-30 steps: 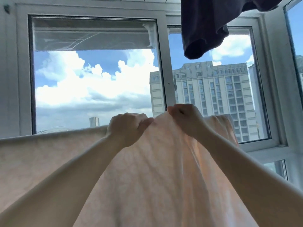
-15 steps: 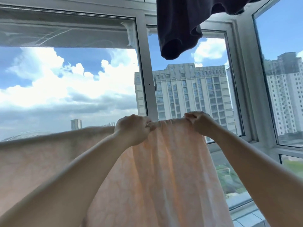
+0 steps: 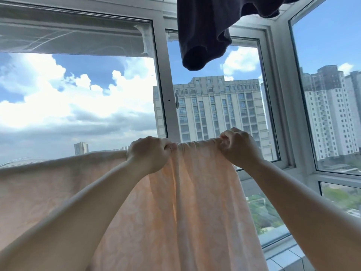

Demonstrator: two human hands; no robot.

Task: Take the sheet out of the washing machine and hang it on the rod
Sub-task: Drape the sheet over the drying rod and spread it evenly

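Both hands have spread apart along the top edge, left hand and right hand gripping the sheet, already draped, only smoothing left.

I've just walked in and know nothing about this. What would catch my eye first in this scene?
First, the two hands in the middle: the left hand and the right hand both grip the bunched top edge of a pale peach sheet, which hangs down below them and stretches off to the left. Above, a dark garment hangs at the top. Behind is a big window with clouds and tall buildings.
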